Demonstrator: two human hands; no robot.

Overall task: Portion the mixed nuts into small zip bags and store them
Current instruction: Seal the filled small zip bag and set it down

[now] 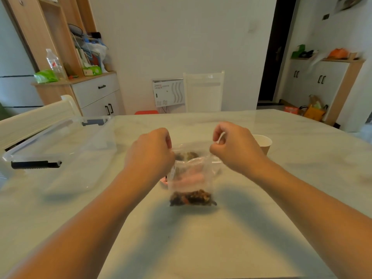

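Head view, clear zip bag (190,178), mixed nuts (191,197) at bottom, pinched by left hand (150,152), right hand (233,147), top seemingly open.

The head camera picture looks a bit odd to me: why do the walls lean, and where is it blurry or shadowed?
Head view: the wide-angle lens bows the cabinet and doorway edges outward; the zip bag and both hands, left hand and right hand, look soft, perhaps from motion; the forearms cast broad, soft shadows on the table; the clear storage box shows faint glare.
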